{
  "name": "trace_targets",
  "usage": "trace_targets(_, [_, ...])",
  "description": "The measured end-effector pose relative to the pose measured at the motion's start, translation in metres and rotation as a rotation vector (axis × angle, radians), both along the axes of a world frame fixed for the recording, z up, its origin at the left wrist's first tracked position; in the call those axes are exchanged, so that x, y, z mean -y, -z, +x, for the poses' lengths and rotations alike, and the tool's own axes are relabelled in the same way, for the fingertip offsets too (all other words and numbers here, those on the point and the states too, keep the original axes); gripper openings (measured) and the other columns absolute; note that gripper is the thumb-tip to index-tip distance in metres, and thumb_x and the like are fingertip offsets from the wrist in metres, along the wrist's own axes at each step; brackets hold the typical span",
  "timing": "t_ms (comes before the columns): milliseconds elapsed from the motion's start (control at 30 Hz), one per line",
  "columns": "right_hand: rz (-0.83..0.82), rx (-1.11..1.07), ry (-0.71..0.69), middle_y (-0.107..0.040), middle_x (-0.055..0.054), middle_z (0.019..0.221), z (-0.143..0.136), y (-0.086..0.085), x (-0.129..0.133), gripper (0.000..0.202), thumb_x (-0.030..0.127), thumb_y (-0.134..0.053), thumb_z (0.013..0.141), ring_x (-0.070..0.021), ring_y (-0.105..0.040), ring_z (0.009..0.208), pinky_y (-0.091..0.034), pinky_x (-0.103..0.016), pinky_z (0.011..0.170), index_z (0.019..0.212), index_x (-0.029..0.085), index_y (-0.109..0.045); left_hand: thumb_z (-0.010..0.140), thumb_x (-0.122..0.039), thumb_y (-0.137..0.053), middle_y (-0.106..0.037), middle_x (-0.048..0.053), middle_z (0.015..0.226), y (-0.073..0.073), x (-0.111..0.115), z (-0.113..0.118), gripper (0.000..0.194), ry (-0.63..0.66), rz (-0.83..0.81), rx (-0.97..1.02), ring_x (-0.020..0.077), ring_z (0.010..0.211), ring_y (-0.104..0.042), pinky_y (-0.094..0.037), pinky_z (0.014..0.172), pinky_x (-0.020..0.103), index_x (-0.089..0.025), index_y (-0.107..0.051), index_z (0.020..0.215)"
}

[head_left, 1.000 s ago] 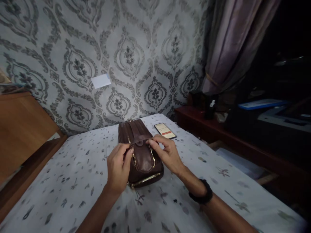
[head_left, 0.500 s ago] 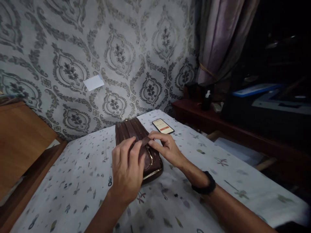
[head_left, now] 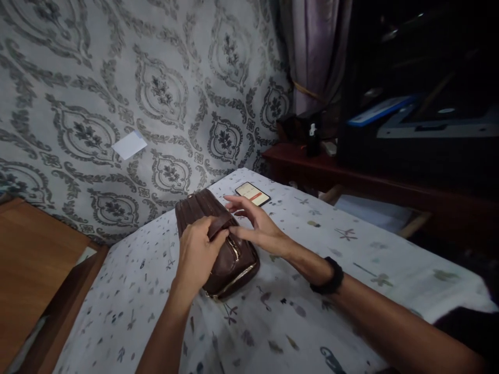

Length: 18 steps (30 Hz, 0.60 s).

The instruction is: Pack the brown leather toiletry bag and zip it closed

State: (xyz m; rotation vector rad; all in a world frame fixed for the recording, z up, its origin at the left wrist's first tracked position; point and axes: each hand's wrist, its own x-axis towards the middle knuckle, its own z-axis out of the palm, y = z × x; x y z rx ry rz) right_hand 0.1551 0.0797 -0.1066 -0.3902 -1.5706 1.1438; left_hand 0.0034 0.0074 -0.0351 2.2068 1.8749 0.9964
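A brown leather bag (head_left: 228,270) with gold zippers lies on a white patterned sheet. Over its top, my left hand (head_left: 199,252) pinches the brown strap (head_left: 221,223) between thumb and fingers. My right hand (head_left: 259,226), with a black band on its wrist, is at the bag's right side. Its fingers are apart, and the thumb tip is close to the strap and the zipper; whether it touches them is unclear. Just beyond the right hand lies a phone (head_left: 253,194) with a lit screen.
Patterned wallpaper with a white card (head_left: 129,145) rises behind the bed (head_left: 128,291). Wooden furniture (head_left: 35,249) stands at the left. On the right are a dark red shelf (head_left: 296,161), a blue-edged object (head_left: 378,111) and an open drawer (head_left: 366,213).
My right fingers have opened and come off the strap. The left hand now grips the strap, closer to its thumb. The whole view has shifted and tilted slightly.
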Motion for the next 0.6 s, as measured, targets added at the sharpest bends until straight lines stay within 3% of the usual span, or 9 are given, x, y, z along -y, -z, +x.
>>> trace_targets(100, [0.050,0.127,0.019,-0.046,-0.011,0.147,-0.001,0.013,0.014,0.082,0.037,-0.081,0.076,-0.0291,-0.043,0.139,-0.034,-0.049,0.118,0.148,0.027,-0.042,0.086,-0.018,-0.065,-0.070,0.000,0.084,0.005,-0.001,-0.001,0.006,0.017,0.024,-0.002,0.0182,0.078,-0.064,-0.047,0.070,0.028,-0.022,-0.070,0.086])
trace_targets(233, [0.126,0.225,0.084,-0.031,-0.015,0.158,-0.005,0.037,0.025,0.109,0.050,-0.086,0.070,-0.0338,-0.027,0.150,-0.025,-0.054,0.123,0.158,0.028,-0.025,0.088,-0.022,-0.063,-0.067,0.000,0.079,0.011,-0.001,-0.005,0.008,0.015,0.049,0.057,0.0179,0.076,-0.062,-0.047,0.072,0.029,-0.021,-0.066,0.081])
trace_targets(367, [0.175,0.239,0.139,-0.034,-0.015,0.156,-0.010,0.051,0.022,0.101,0.061,-0.077,0.077,-0.0342,-0.030,0.148,-0.027,-0.056,0.122,0.158,0.030,-0.025,0.088,-0.028,-0.063,-0.070,0.001,0.079,0.015,0.000,-0.008,0.010,-0.004,0.053,0.129,0.0189,0.075,-0.061,-0.046,0.071,0.030,-0.021,-0.067,0.081])
trace_targets(600, [0.251,0.293,0.203,-0.038,-0.016,0.154,-0.010,0.053,0.018,0.100,0.069,-0.069,0.079,-0.0351,-0.035,0.145,-0.032,-0.057,0.120,0.158,0.028,-0.023,0.088,-0.030,-0.063,-0.073,0.001,0.083,0.021,0.004,-0.007,0.012,-0.061,0.132,0.110,0.0210,0.082,-0.062,-0.045,0.077,0.033,-0.021,-0.069,0.082])
